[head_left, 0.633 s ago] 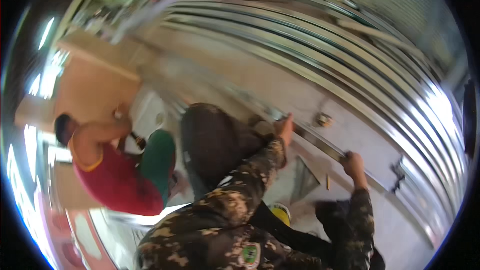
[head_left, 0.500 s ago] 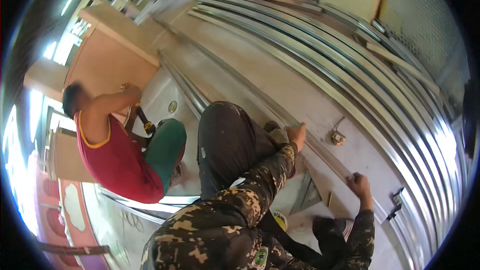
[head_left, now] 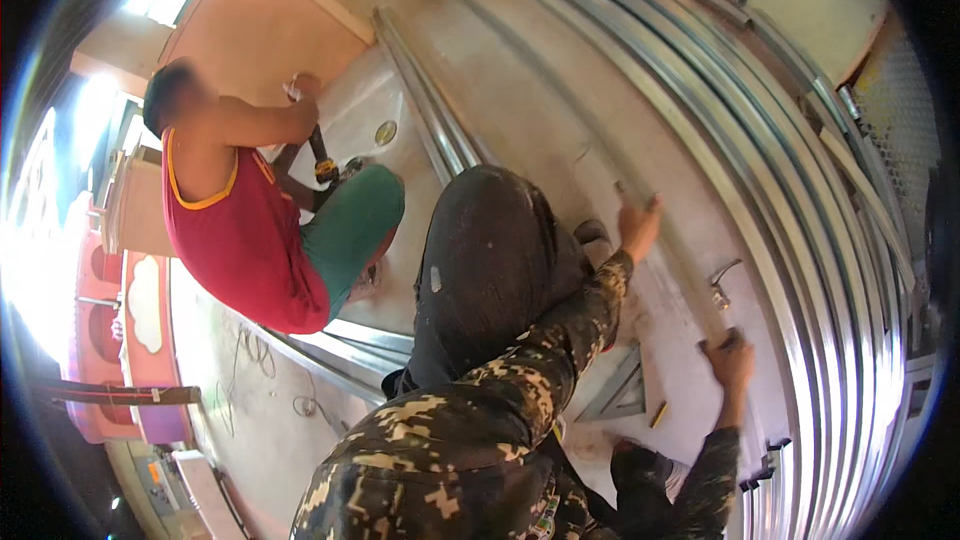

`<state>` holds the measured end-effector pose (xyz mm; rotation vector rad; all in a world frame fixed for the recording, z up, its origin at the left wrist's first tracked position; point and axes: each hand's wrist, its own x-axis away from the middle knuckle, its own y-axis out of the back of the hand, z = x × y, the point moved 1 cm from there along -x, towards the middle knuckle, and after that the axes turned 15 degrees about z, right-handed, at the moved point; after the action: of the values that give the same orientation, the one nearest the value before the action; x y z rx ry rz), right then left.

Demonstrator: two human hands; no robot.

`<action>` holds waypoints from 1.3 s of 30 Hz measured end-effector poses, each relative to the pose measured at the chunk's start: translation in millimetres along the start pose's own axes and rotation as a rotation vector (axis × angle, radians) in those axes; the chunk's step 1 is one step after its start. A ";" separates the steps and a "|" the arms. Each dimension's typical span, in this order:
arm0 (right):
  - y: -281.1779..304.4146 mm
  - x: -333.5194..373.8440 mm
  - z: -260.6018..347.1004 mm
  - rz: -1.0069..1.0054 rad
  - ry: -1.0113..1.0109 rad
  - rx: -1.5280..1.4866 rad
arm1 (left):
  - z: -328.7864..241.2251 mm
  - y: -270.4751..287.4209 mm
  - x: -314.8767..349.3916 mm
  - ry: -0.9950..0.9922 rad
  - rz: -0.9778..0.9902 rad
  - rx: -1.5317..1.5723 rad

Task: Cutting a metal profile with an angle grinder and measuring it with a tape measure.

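Note:
A long, thin metal channel [head_left: 690, 275], smeared by motion, runs from the far floor down to my hands. My left hand [head_left: 638, 228] is on it beyond my bent knee, thumb and fingertips on either side. At the channel's near end my right hand [head_left: 730, 362] has its fingers curled around it. A tape measure [head_left: 719, 292] lies on the floor just right of the channel. Close to my foot rest a triangular set square [head_left: 622, 388] and a yellow pencil [head_left: 659, 414].
Several long metal channels [head_left: 760, 180] lie side by side along the right. More channels [head_left: 425, 100] lie beyond my knee. At left a co-worker in a red top [head_left: 245, 240] squats, holding a yellow and black power tool [head_left: 326, 171]. Behind stands an orange-brown panel [head_left: 270, 25].
The view has swung, so the scene sits differently in the picture. The channel has gone from sharp to blurred. My left hand's fingers reach out more than before.

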<state>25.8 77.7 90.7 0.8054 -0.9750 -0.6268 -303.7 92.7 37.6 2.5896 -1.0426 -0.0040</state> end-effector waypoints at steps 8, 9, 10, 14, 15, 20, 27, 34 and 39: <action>85.4 -66.8 -25.9 -0.041 -0.092 0.026 | -54.3 -84.5 78.6 -0.254 0.863 -0.140; 74.5 -74.3 -28.2 -0.254 -0.069 -0.053 | -55.7 -92.3 87.6 -0.398 0.870 -0.222; 70.0 -66.6 -53.1 -0.468 -0.095 -0.121 | -68.9 -105.5 107.9 -0.407 0.895 -0.196; 58.2 -5.6 5.6 -0.063 0.149 -0.346 | -102.3 -100.8 148.2 -0.456 0.898 -0.017; 52.7 10.2 -14.1 -0.150 0.316 -0.179 | -130.8 -103.4 158.8 -0.607 0.901 0.067; 69.0 63.3 -92.4 -0.182 0.355 -0.079 | -297.1 -50.6 224.2 -0.902 1.007 0.451; 82.3 115.2 -67.4 0.013 0.243 -0.280 | -414.9 98.9 244.9 -1.275 0.954 1.066; 73.2 150.5 -53.7 0.067 0.059 -0.062 | -417.7 289.3 297.1 -1.273 0.820 0.988; 78.4 140.7 -18.2 0.105 0.064 -0.110 | -384.5 361.6 332.4 -1.601 0.523 0.542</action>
<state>111.3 18.8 215.2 0.6691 -0.9105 -0.5560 -253.8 -250.7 556.0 2.2297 -2.3529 -2.1417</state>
